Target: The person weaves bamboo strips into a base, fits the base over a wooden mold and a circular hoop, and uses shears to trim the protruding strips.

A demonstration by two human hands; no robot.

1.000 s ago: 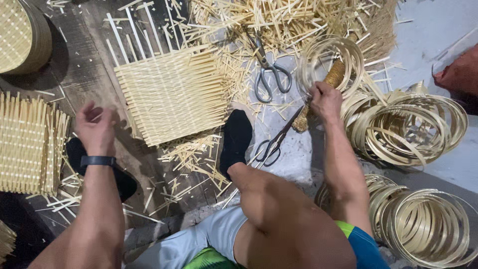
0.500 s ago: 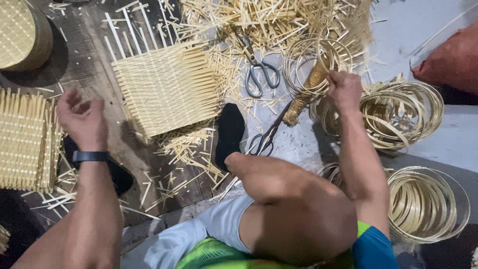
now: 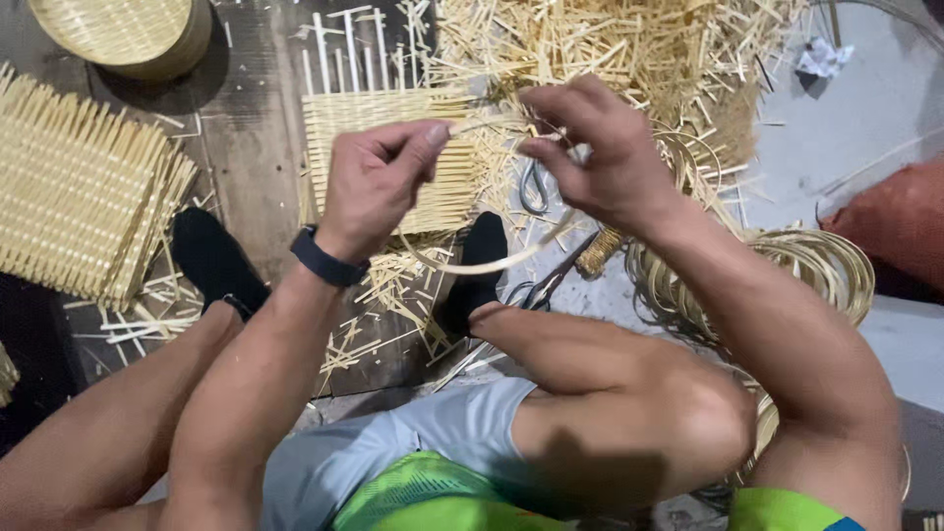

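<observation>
My left hand (image 3: 379, 177) and my right hand (image 3: 590, 147) are raised together in front of me, each pinching one side of a thin pale bamboo hoop (image 3: 482, 264) that curves down between them. Under the hands lies a square woven bamboo mat (image 3: 388, 147) on a wooden board. Scissors (image 3: 536, 187) lie on the floor, mostly hidden behind my right hand. I sit with my knees bent, my black-socked feet (image 3: 477, 270) close to the mat.
A stack of woven mats (image 3: 79, 197) lies at the left and a round woven basket (image 3: 128, 34) at the top left. Coiled bamboo hoops (image 3: 806, 261) pile up on the right. Cut bamboo splinters (image 3: 629, 49) litter the floor. A red cushion (image 3: 900, 231) is at the right edge.
My right hand left the hoop pile on the right with one hoop. My left hand rose from the left. Both now hold the hoop over the mat.
</observation>
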